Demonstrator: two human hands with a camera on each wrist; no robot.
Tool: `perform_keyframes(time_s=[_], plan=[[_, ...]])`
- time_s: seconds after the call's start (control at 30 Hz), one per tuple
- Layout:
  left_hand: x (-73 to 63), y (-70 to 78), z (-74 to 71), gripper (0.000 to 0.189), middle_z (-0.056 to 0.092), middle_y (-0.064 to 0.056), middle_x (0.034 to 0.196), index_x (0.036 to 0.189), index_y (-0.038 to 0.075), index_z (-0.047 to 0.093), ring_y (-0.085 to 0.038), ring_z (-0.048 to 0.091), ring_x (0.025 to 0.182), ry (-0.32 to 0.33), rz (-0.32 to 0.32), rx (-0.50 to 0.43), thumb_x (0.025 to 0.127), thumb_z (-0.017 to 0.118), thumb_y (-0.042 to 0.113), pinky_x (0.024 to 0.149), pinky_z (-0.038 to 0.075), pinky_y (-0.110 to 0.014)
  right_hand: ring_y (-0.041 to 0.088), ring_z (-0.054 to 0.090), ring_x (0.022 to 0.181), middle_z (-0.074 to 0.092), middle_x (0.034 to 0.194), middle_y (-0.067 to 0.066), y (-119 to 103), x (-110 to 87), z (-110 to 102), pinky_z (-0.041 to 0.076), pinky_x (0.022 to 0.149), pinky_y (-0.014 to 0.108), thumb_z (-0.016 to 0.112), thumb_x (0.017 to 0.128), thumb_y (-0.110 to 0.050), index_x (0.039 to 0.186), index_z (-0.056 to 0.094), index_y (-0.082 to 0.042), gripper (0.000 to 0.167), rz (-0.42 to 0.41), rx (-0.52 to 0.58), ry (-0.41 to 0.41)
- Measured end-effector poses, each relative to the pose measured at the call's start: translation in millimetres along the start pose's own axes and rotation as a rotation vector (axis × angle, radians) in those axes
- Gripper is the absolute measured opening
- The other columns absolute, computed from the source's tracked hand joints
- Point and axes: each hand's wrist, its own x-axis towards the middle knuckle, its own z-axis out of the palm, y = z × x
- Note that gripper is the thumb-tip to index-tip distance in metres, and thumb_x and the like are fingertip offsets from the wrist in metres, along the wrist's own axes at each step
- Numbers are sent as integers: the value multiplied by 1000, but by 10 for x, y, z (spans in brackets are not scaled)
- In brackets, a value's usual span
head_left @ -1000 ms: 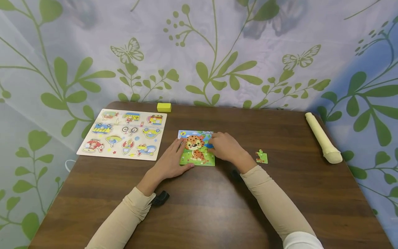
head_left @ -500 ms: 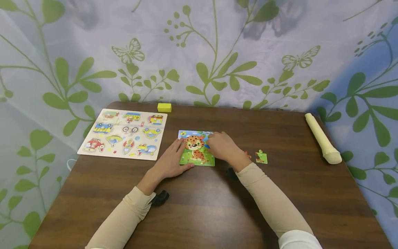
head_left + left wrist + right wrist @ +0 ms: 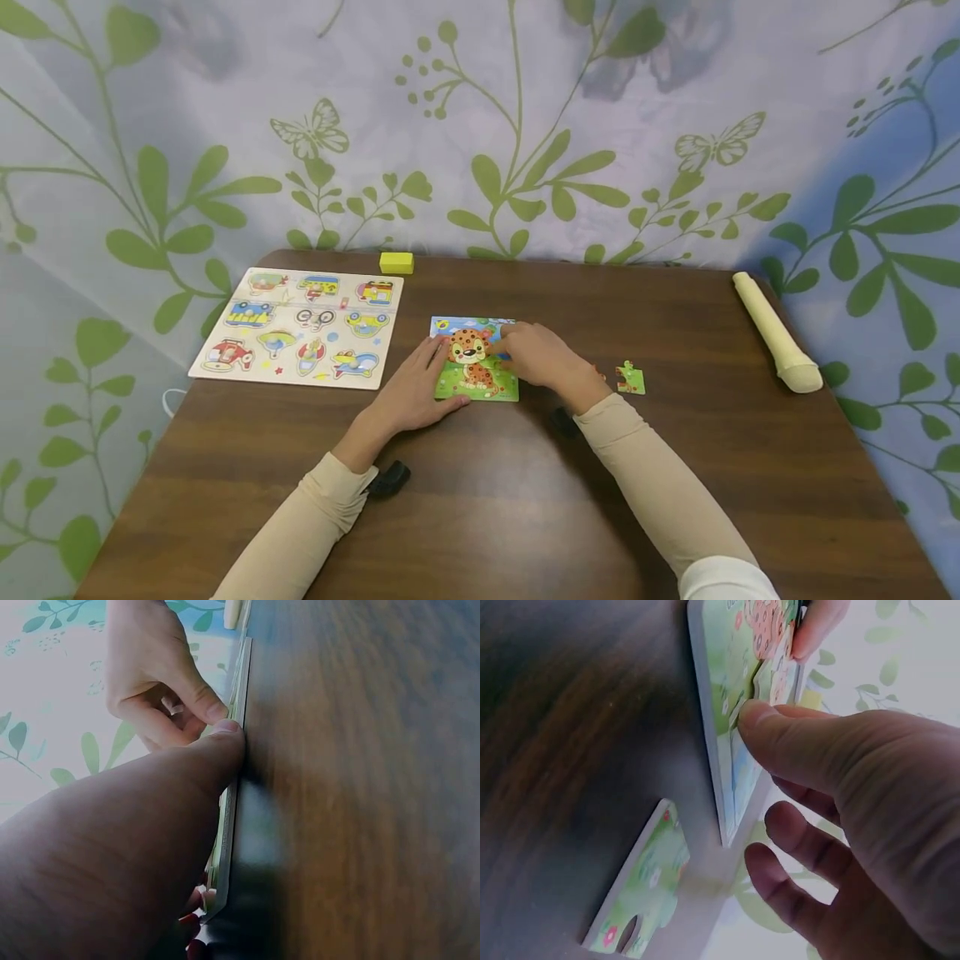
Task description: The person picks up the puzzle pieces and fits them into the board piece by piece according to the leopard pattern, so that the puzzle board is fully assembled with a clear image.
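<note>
A small leopard jigsaw puzzle (image 3: pixel 472 379) lies in its flat tray on the wooden table. My left hand (image 3: pixel 411 387) rests along the puzzle's left side with fingers extended, its thumb at the near edge. At the puzzle's right side, my right hand (image 3: pixel 542 358) pinches a puzzle piece (image 3: pixel 763 681) between thumb and index finger, low over the board; much of the piece is hidden. In the right wrist view the other fingers hang loosely bent. A loose green puzzle piece (image 3: pixel 632 379) lies right of the right wrist, beside an orange piece (image 3: pixel 599 374) partly hidden by that wrist.
A wooden peg puzzle board (image 3: pixel 296 329) with vehicle shapes lies at the left. Behind it stands a yellow block (image 3: pixel 396 263) near the table's back edge. A pale yellow microphone-shaped object (image 3: pixel 776 333) lies at the right. A leaf-patterned cloth (image 3: pixel 480 108) hangs behind the table.
My right hand shifts slightly left and up, then slightly back, staying at the puzzle's right side. The orange piece by the right wrist has come partly into sight. My left hand keeps its place.
</note>
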Motion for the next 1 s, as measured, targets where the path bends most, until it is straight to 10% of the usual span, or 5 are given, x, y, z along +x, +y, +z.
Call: perform_keyframes(time_s=[0.63, 1.0], plan=[[4, -14, 11, 100, 19, -18, 170, 162, 1, 20, -36, 17, 159, 12, -4, 8, 94, 63, 61, 127, 25, -48, 28, 67, 111, 73, 109, 1, -143, 18, -39, 53, 96, 54, 75, 95, -25, 103, 80, -26, 10, 5, -138, -35], [-3, -18, 14, 99, 20, -20, 169, 161, -1, 21, -37, 19, 158, 23, 3, 15, 95, 63, 59, 126, 26, -49, 24, 67, 93, 72, 91, -1, -194, 54, -4, 54, 78, 44, 75, 94, -25, 88, 82, -25, 9, 41, -120, 54]])
